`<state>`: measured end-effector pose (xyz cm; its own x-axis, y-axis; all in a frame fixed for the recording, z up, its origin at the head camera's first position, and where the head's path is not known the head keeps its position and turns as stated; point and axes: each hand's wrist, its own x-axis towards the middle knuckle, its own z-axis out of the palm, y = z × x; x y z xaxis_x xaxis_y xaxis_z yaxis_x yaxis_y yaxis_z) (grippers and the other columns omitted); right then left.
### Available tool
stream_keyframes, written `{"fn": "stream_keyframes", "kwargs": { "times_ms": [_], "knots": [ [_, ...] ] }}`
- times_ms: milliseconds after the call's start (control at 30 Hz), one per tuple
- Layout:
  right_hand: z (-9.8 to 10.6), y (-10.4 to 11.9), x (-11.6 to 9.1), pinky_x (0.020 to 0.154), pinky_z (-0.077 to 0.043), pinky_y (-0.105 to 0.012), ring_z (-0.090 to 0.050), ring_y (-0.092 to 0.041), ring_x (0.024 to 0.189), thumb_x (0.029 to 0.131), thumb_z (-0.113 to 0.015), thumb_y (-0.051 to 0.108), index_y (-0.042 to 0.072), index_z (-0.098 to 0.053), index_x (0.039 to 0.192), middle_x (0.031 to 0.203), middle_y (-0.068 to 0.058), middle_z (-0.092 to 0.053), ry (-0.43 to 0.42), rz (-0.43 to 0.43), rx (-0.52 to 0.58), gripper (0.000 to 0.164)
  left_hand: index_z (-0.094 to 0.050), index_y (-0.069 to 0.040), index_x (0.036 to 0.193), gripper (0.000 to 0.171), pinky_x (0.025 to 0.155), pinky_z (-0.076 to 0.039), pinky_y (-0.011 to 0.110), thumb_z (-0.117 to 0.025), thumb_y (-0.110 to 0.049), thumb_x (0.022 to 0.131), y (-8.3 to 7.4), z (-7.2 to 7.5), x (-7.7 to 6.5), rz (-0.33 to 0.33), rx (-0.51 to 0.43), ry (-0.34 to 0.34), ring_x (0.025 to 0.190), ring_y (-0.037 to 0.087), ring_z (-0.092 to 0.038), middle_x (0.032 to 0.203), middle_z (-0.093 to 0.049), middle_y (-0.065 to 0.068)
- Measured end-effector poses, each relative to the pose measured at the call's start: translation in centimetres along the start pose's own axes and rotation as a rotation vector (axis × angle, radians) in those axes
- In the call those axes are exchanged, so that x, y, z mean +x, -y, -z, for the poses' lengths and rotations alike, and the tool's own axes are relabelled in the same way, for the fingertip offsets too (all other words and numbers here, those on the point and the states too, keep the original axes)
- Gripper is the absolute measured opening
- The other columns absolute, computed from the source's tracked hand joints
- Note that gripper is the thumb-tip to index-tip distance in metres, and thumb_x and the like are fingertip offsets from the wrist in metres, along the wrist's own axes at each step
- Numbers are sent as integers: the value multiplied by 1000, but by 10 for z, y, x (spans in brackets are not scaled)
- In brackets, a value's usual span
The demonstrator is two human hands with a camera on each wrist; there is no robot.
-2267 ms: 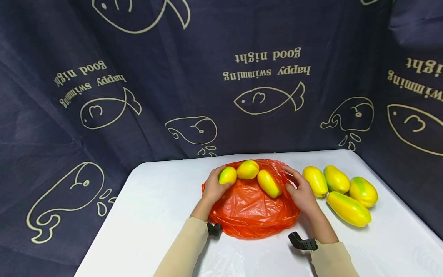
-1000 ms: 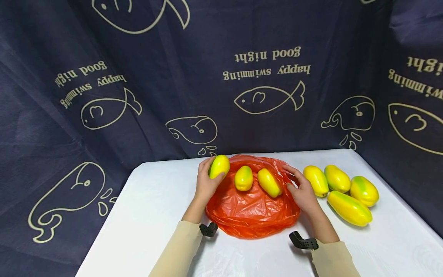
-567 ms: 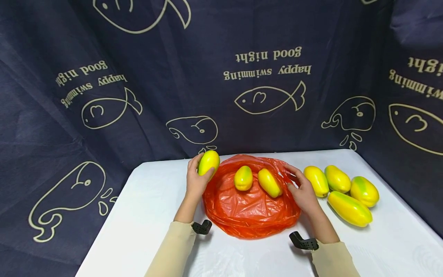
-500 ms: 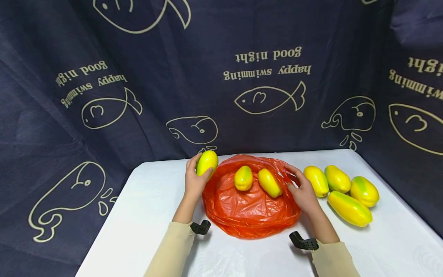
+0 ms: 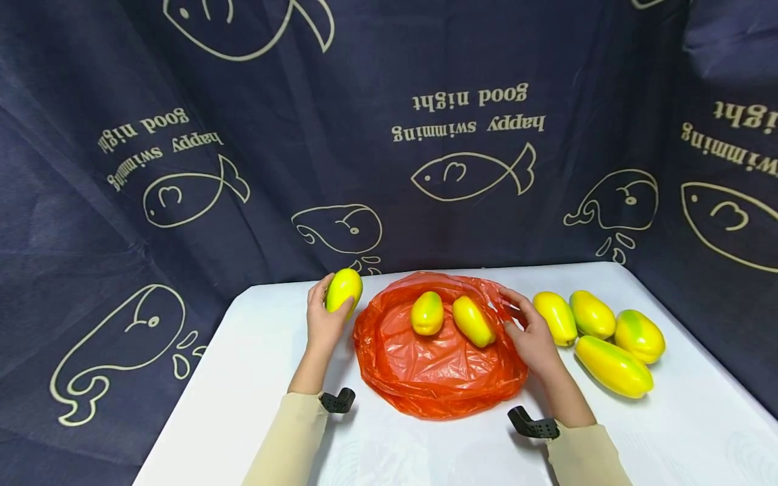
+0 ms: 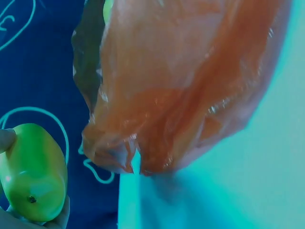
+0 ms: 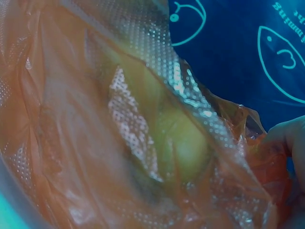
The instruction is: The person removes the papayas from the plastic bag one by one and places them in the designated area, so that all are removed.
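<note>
My left hand [image 5: 325, 322] grips a yellow-green papaya [image 5: 345, 289], thumb on the near side, raised to the left of a red plastic bag [image 5: 440, 371]. The left wrist view shows this papaya's dark-spotted end, with the bag apart from it. Spread wide on the table, the bag holds two more papayas, one near the middle [image 5: 427, 314] and one leaning by the right side [image 5: 473, 322]. At the bag's right rim my right hand [image 5: 536, 343] pinches the thin plastic. The right wrist view shows a papaya blurred behind the film.
Several papayas [image 5: 592, 315] lie grouped on the white table [image 5: 255, 378], just right of my right hand. A dark blue cloth [image 5: 340, 135] with fish and whale drawings hangs behind and at the sides of the table.
My left hand has lifted a papaya out of the bag and carried it left past the rim. The middle papaya has shifted slightly down in the bag. My right hand stays put.
</note>
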<state>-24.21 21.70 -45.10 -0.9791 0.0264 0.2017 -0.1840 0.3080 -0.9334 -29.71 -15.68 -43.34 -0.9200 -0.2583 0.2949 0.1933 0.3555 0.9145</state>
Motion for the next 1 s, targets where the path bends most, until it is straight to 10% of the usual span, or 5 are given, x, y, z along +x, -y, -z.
{"fn": "stream_keyframes", "kwargs": {
  "times_ms": [200,733,1000],
  "knots": [
    [0,-2,1,109,-45,-23,-42,-36,141,95,-46,-7,20,-36,154,156,-13,-40,-7,-5,-26,66,-48,-16,146,65,113,-39,56,-72,-12,86,10,9,4,96,-19,-24,135,37,-43,148,-40,13],
    [-2,-4,1,95,-39,-3,-43,-38,140,94,-46,-7,16,-39,153,154,-15,-43,-13,42,-7,64,-45,-13,148,66,116,-36,54,-71,-10,87,37,22,5,155,23,-38,135,36,-43,149,-38,16],
    [-2,-4,2,115,-42,-44,-43,-34,141,94,-45,-6,20,-37,154,155,-11,-42,-16,-2,-34,65,-45,-11,148,67,117,-35,54,-72,-10,86,43,23,5,165,32,-19,137,38,-41,150,-37,18]
  ]
}}
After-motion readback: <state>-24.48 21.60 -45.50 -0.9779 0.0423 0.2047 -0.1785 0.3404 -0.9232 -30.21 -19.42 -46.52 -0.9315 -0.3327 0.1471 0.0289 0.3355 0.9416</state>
